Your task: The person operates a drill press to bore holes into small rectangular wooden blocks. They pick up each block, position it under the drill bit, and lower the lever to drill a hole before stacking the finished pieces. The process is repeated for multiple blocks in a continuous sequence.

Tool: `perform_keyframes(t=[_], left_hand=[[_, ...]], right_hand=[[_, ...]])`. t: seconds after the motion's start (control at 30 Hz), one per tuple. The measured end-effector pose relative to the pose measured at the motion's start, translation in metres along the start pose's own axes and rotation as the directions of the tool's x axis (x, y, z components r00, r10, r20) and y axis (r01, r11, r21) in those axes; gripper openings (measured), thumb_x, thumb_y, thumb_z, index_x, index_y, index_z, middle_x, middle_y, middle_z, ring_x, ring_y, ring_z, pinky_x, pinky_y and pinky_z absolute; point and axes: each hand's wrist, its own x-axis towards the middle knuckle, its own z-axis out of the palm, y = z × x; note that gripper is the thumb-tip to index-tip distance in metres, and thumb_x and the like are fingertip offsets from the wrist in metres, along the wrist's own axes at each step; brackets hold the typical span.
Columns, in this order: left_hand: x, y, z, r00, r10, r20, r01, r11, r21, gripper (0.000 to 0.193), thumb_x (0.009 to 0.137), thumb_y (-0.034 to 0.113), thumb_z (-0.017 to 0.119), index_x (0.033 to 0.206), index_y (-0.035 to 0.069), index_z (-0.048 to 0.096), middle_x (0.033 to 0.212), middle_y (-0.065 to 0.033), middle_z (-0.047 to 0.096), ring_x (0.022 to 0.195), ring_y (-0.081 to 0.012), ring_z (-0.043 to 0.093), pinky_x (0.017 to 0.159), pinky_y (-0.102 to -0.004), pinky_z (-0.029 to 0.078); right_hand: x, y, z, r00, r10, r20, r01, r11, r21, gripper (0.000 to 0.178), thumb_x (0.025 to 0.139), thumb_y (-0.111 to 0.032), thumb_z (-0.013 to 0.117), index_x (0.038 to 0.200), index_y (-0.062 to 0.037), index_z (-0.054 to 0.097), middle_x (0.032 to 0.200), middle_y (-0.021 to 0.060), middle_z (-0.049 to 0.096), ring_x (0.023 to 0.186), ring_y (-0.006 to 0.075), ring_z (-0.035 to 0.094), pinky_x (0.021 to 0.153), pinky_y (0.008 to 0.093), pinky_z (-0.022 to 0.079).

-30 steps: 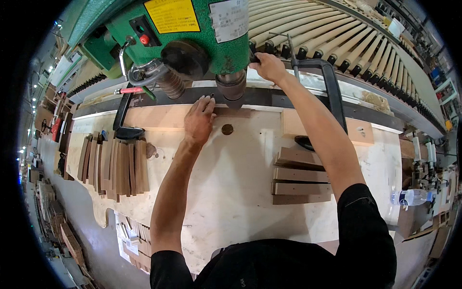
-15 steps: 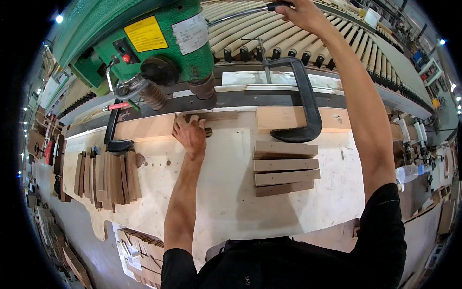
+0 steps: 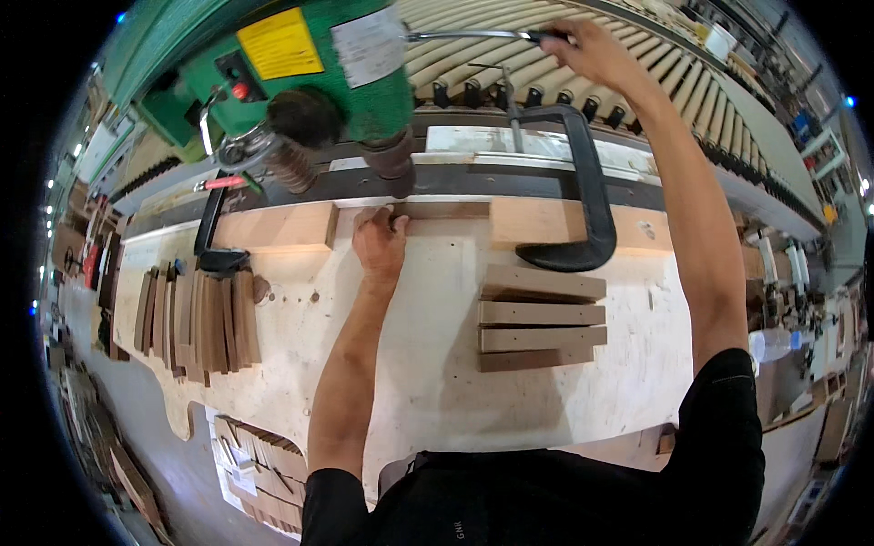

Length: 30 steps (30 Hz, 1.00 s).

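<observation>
My left hand [image 3: 380,244] is closed on the near side of a thin brown wooden strip [image 3: 448,210], pressing it along the fence. The strip's right end meets a pale wooden block [image 3: 535,221]. Just above the strip hangs the dark chuck [image 3: 390,162] of a green drill press [image 3: 371,96]; whether a bit touches the wood I cannot tell. Up at the right, my right hand [image 3: 596,59] is wrapped round the black-ended feed lever [image 3: 478,36] of the press. Part of the strip is hidden by my left fingers.
Black C-clamps [image 3: 590,191] hold the right block and a left block [image 3: 278,226] on the pale plywood table [image 3: 410,364]. Several strips are stacked at right [image 3: 542,314], and more stand in a row at left [image 3: 196,323]. Behind runs a roller conveyor [image 3: 510,45].
My left hand has slid the strip rightward against the right block, and its fingers have curled in. My right hand has come slightly down with the lever.
</observation>
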Motion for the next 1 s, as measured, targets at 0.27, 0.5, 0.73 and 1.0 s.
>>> perform_keyframes(t=[0.27, 0.5, 0.73, 1.0], left_hand=[[0.013, -0.012, -0.013, 0.996, 0.001, 0.086, 0.015, 0.981, -0.193, 0.011, 0.072, 0.008, 0.074, 0.082, 0.004, 0.071, 0.081, -0.0109, 0.066, 0.082, -0.0309, 0.063, 0.072, -0.0403, 0.051], [0.009, -0.014, -0.005, 0.996, 0.001, 0.095, 0.023, 0.968, -0.252, 0.008, 0.075, 0.008, 0.071, 0.082, 0.005, 0.071, 0.080, -0.0113, 0.064, 0.080, -0.0314, 0.061, 0.070, -0.0409, 0.049], [0.017, -0.014, 0.017, 0.974, -0.055, 0.222, 0.142, 0.906, -0.398, 0.011, 0.079, 0.008, 0.071, 0.089, 0.004, 0.072, 0.090, -0.0117, 0.065, 0.085, -0.0307, 0.064, 0.075, -0.0378, 0.050], [0.002, -0.041, -0.027, 0.955, 0.132, 0.267, -0.100, 0.986, -0.130, 0.013, 0.080, 0.006, 0.068, 0.093, 0.002, 0.067, 0.100, -0.0143, 0.065, 0.093, -0.0346, 0.062, 0.080, -0.0426, 0.050]], right_hand=[[-0.025, -0.012, 0.130, 0.983, 0.085, 0.160, -0.086, 0.996, -0.003, 0.051, 0.087, -0.039, 0.068, 0.120, -0.0007, 0.063, 0.111, 0.0241, 0.065, 0.104, 0.0368, 0.063, 0.087, 0.0395, 0.050], [0.010, -0.034, 0.222, 0.949, 0.148, 0.278, -0.172, 0.983, 0.066, 0.069, 0.085, -0.058, 0.063, 0.134, -0.0102, 0.055, 0.130, 0.0126, 0.060, 0.118, 0.0335, 0.058, 0.096, 0.0457, 0.048], [0.002, -0.033, 0.221, 0.913, 0.322, 0.251, -0.358, 0.927, 0.115, 0.060, 0.084, -0.056, 0.064, 0.129, -0.0166, 0.061, 0.122, 0.0091, 0.065, 0.116, 0.0307, 0.060, 0.096, 0.0422, 0.048], [-0.017, -0.004, 0.060, 0.969, 0.246, -0.034, -0.239, 0.960, 0.149, 0.045, 0.088, -0.047, 0.064, 0.124, -0.0198, 0.064, 0.112, 0.0134, 0.068, 0.103, 0.0357, 0.064, 0.085, 0.0466, 0.052]])
